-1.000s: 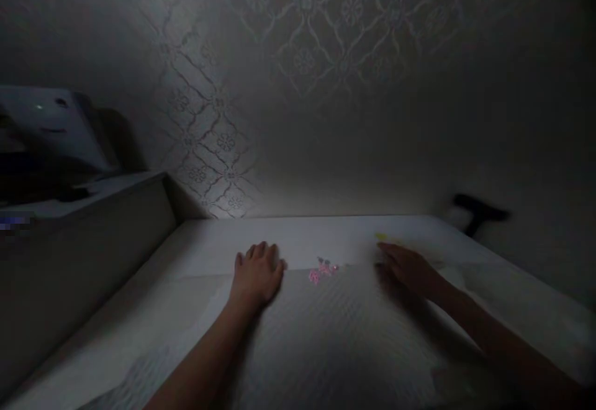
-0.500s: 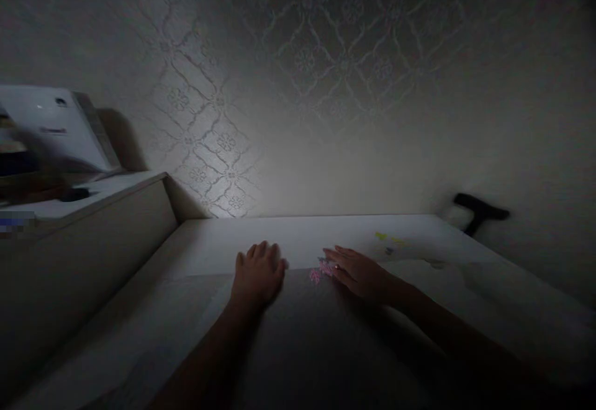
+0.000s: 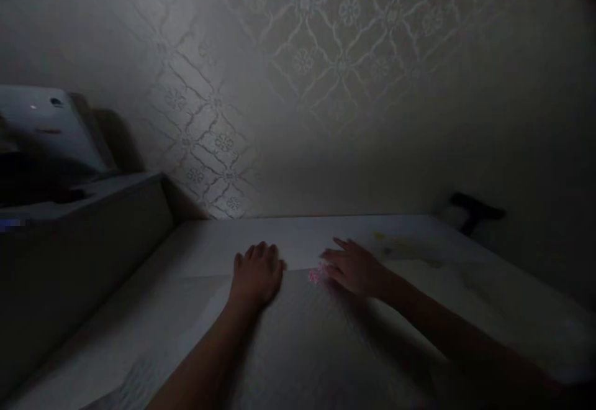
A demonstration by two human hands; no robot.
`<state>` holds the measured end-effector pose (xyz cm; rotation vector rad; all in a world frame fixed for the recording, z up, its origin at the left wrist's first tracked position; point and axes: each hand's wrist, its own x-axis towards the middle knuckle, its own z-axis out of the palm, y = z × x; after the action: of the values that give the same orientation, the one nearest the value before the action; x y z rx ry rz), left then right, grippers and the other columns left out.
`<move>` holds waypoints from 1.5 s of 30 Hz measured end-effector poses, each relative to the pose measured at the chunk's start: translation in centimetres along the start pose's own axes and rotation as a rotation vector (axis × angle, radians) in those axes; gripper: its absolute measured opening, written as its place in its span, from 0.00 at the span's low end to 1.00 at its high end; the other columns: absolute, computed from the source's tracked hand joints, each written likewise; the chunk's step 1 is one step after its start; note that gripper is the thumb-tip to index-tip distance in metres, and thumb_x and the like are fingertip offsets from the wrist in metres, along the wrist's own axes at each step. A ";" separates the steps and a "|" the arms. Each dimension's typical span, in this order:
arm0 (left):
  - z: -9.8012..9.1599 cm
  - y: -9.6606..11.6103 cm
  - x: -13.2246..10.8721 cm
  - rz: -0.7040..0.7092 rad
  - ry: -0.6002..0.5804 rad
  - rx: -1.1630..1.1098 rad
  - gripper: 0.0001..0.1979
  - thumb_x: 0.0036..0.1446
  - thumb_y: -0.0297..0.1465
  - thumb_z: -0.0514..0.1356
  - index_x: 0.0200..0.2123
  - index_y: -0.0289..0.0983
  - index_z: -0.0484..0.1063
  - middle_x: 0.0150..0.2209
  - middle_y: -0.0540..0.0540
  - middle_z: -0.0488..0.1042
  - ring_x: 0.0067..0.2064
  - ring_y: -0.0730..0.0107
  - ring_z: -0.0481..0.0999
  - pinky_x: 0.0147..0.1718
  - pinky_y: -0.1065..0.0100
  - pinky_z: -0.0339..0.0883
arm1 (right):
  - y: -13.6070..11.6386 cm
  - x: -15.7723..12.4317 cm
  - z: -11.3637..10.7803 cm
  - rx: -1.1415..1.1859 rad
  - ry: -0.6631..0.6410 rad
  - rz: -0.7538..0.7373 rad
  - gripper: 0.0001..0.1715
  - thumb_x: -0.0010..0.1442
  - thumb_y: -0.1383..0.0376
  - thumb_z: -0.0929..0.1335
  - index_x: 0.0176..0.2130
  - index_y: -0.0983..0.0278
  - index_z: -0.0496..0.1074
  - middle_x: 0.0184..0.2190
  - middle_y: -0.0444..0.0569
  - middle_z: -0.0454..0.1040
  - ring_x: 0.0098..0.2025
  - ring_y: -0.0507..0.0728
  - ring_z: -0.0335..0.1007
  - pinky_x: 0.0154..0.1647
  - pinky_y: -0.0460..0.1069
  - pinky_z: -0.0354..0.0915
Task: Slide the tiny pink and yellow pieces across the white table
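The scene is very dim. My left hand (image 3: pixel 257 273) rests palm down on a white sheet (image 3: pixel 288 335) spread over the white table (image 3: pixel 218 242), its fingers curled at the sheet's far edge. My right hand (image 3: pixel 356 268) lies just to the right, fingers stretched out and apart, its fingertips over a small cluster of pink pieces (image 3: pixel 315 273) at the same edge. Part of the cluster is hidden under the fingers. Whether the fingers pinch a piece I cannot make out.
Small yellow and dark bits (image 3: pixel 386 245) lie on the table farther right. A black object (image 3: pixel 475 211) sits at the back right by the patterned wall. On the left a raised cabinet (image 3: pixel 93 223) carries a white device (image 3: pixel 46 127).
My right hand has moved left from the yellow bits to the pink pieces and now covers part of them. My left hand has stayed put.
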<state>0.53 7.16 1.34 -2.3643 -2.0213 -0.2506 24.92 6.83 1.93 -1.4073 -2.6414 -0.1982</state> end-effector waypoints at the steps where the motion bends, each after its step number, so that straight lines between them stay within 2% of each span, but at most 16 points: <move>1: 0.0 0.0 0.0 0.004 -0.003 0.000 0.25 0.69 0.40 0.44 0.64 0.39 0.63 0.67 0.36 0.62 0.68 0.50 0.59 0.63 0.43 0.52 | 0.3 -0.1 0.0 -0.013 -0.005 0.003 0.22 0.70 0.59 0.61 0.55 0.64 0.76 0.56 0.56 0.76 0.66 0.70 0.60 0.65 0.68 0.57; 6: 0.2 0.0 0.0 0.002 0.010 0.007 0.25 0.69 0.41 0.44 0.63 0.38 0.64 0.67 0.35 0.62 0.68 0.49 0.60 0.63 0.43 0.53 | 2.7 -1.4 0.3 -0.067 0.006 0.028 0.20 0.69 0.60 0.63 0.54 0.64 0.76 0.54 0.58 0.77 0.65 0.71 0.62 0.63 0.70 0.58; 12: 0.3 -0.2 0.1 0.001 -0.001 0.005 0.26 0.69 0.41 0.44 0.64 0.38 0.63 0.67 0.35 0.62 0.68 0.48 0.60 0.62 0.42 0.53 | 7.7 -4.7 1.0 -0.224 -0.012 0.059 0.15 0.67 0.65 0.64 0.45 0.60 0.80 0.53 0.56 0.77 0.64 0.70 0.64 0.63 0.71 0.58; 14: 0.3 -0.1 0.1 0.003 0.000 0.005 0.26 0.69 0.41 0.44 0.64 0.38 0.63 0.67 0.35 0.62 0.68 0.48 0.60 0.63 0.42 0.53 | 9.5 -5.8 1.5 -0.256 -0.001 0.088 0.15 0.67 0.65 0.63 0.45 0.60 0.79 0.53 0.56 0.78 0.64 0.70 0.63 0.62 0.71 0.60; 18: 0.2 -0.1 0.1 0.000 0.006 0.013 0.25 0.69 0.41 0.44 0.63 0.39 0.64 0.67 0.36 0.62 0.67 0.49 0.60 0.62 0.43 0.53 | 12.4 -7.7 2.8 -0.190 0.051 0.144 0.18 0.66 0.64 0.62 0.47 0.63 0.79 0.54 0.60 0.77 0.62 0.68 0.67 0.63 0.68 0.61; 21: 0.1 -0.1 0.1 -0.006 -0.002 0.021 0.25 0.69 0.41 0.44 0.63 0.40 0.63 0.67 0.36 0.62 0.67 0.50 0.61 0.62 0.45 0.53 | 13.6 -9.1 3.8 -0.112 0.084 0.201 0.22 0.65 0.65 0.59 0.49 0.63 0.78 0.55 0.59 0.76 0.60 0.66 0.69 0.64 0.64 0.62; 25: 0.2 -0.1 0.1 -0.007 -0.005 0.022 0.25 0.69 0.41 0.44 0.64 0.39 0.63 0.68 0.36 0.61 0.68 0.49 0.59 0.63 0.44 0.52 | 12.9 -10.6 4.7 -0.037 0.117 0.315 0.28 0.68 0.58 0.56 0.57 0.63 0.74 0.60 0.59 0.72 0.62 0.67 0.67 0.63 0.65 0.64; 28: 0.2 -0.2 0.1 -0.005 -0.007 0.019 0.25 0.69 0.41 0.44 0.64 0.39 0.63 0.68 0.36 0.61 0.68 0.49 0.59 0.63 0.43 0.52 | 11.6 -10.7 5.2 -0.027 0.100 0.315 0.30 0.68 0.55 0.56 0.59 0.66 0.71 0.61 0.61 0.70 0.63 0.68 0.65 0.63 0.66 0.63; 36: 0.4 -0.3 0.2 -0.003 -0.010 0.013 0.26 0.69 0.41 0.43 0.64 0.38 0.62 0.68 0.36 0.61 0.68 0.49 0.58 0.63 0.43 0.52 | 11.1 -8.8 5.0 -0.042 0.088 0.309 0.31 0.68 0.57 0.55 0.59 0.69 0.70 0.61 0.65 0.70 0.63 0.68 0.65 0.63 0.67 0.61; 40: 0.4 -0.3 0.2 0.001 0.011 0.017 0.25 0.69 0.41 0.44 0.63 0.39 0.63 0.67 0.36 0.62 0.68 0.50 0.60 0.63 0.44 0.52 | 10.8 -8.6 4.7 -0.043 0.119 0.278 0.29 0.68 0.58 0.57 0.58 0.68 0.71 0.60 0.63 0.71 0.65 0.68 0.63 0.65 0.68 0.59; 43: 0.3 -0.2 0.2 0.006 0.005 0.025 0.25 0.69 0.41 0.43 0.63 0.39 0.64 0.67 0.36 0.63 0.67 0.50 0.61 0.62 0.45 0.54 | 9.9 -8.2 4.6 -0.071 0.141 0.245 0.27 0.68 0.60 0.57 0.58 0.68 0.71 0.60 0.64 0.70 0.65 0.68 0.63 0.65 0.68 0.59; 45: 0.3 -0.1 0.1 0.005 0.001 0.024 0.25 0.69 0.41 0.43 0.63 0.39 0.64 0.67 0.36 0.63 0.67 0.49 0.61 0.62 0.44 0.53 | 8.7 -7.8 4.5 -0.083 0.147 0.163 0.26 0.68 0.62 0.57 0.57 0.67 0.72 0.61 0.63 0.70 0.65 0.68 0.63 0.65 0.68 0.60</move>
<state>0.46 7.34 1.09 -2.3538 -2.0063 -0.2257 36.14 6.14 -3.51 -1.5606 -2.4129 -0.3807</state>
